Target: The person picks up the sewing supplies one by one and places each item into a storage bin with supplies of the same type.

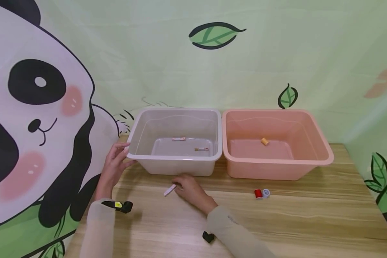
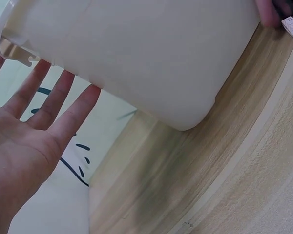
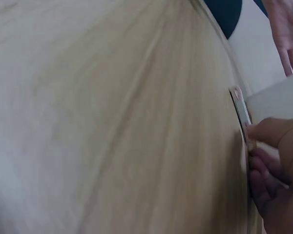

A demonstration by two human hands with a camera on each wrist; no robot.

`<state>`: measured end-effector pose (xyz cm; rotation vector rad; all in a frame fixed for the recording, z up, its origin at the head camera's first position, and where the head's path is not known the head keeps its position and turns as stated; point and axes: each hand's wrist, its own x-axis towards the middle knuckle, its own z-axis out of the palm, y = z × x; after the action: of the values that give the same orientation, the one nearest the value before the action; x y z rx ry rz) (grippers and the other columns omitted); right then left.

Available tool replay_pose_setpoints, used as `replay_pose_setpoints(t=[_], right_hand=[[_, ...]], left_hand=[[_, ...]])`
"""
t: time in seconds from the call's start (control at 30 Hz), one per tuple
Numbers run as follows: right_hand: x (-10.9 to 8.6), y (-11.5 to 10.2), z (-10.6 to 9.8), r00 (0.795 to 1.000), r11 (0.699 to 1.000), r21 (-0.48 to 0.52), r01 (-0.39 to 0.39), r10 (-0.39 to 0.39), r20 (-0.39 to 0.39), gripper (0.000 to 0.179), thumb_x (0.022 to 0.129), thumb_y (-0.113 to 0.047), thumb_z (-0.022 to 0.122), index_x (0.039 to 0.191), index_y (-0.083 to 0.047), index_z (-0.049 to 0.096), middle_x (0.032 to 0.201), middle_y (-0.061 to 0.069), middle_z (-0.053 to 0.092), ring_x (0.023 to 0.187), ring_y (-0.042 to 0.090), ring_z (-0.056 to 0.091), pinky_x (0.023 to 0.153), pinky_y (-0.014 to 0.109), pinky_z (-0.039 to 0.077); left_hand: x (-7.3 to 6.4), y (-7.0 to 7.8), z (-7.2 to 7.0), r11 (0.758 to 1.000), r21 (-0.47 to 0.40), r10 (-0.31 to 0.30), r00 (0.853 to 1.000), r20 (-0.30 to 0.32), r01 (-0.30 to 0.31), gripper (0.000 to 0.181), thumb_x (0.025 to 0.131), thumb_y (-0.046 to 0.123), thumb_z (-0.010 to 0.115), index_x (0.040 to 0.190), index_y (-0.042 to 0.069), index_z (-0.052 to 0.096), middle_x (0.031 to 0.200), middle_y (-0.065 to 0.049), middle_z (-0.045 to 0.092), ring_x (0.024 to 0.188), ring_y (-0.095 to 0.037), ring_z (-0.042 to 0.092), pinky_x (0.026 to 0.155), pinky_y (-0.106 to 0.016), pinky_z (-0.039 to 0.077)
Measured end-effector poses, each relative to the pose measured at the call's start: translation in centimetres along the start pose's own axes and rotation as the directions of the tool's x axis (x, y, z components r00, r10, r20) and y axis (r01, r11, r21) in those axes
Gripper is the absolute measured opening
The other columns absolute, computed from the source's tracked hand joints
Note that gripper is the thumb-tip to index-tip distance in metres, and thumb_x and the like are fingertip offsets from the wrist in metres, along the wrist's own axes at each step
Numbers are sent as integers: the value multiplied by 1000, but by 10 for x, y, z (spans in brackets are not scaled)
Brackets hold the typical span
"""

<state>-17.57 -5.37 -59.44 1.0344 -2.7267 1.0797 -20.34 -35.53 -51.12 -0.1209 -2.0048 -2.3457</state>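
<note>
My right hand (image 1: 191, 191) pinches one end of a small, slim white folded tape measure (image 1: 170, 190) with red markings, low over the table in front of the grey bin (image 1: 175, 157). In the right wrist view the thumb and fingers hold the tape measure (image 3: 241, 111) close along the wood. My left hand (image 1: 114, 166) is at the grey bin's near left corner. Its fingers are spread and nearly straight, with fingertips against the bin under the rim, as the left wrist view shows. Inside the grey bin lie two similar slim pieces, one farther back (image 1: 178, 139) and one nearer right (image 1: 201, 149).
A pink bin (image 1: 264, 170) stands right beside the grey one, with an orange-yellow thread spool (image 1: 265, 141) inside. On the wooden table (image 1: 293, 218) before it are a red spool (image 1: 258, 194) and a pale blue-white spool (image 1: 266, 193). A printed panda curtain (image 1: 261, 64) hangs behind.
</note>
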Motion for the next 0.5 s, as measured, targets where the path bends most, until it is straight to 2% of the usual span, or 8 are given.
replay_pose_setpoints(t=[0.13,0.2,0.33,0.5], right_hand=[[-1,-4,8,998,992,-117,38,-45,-54,23,85,-8,80,107,-8,75,106,10,66,100,27,63,92,37,52],[-2,-5,8,996,992,-115,42,-51,-75,17,85,-9,80,101,-9,76,104,9,65,98,27,62,90,37,51],[-5,-2,7,996,997,-69,45,-51,-80,11,86,-10,81,96,-10,75,99,6,65,96,23,61,88,34,51],[-9,0,0,999,998,61,11,-9,-41,12,89,-10,78,101,-8,74,102,4,70,95,18,63,86,28,53]], left_hand=[[-1,0,-1,1000,0,3,1000,2,-3,22,107,17,54,128,14,56,139,-3,50,124,-22,52,91,-44,58],[-1,-1,-1,1000,2,5,1000,1,-5,22,107,17,53,128,15,56,140,-3,50,124,-22,52,91,-44,58],[-1,-2,-1,1000,8,7,1000,-5,-7,22,107,18,53,129,15,56,140,-4,49,124,-22,52,90,-42,58],[0,-3,0,1000,11,1,1000,-11,-1,24,107,18,53,130,13,55,139,-3,50,123,-21,53,89,-41,59]])
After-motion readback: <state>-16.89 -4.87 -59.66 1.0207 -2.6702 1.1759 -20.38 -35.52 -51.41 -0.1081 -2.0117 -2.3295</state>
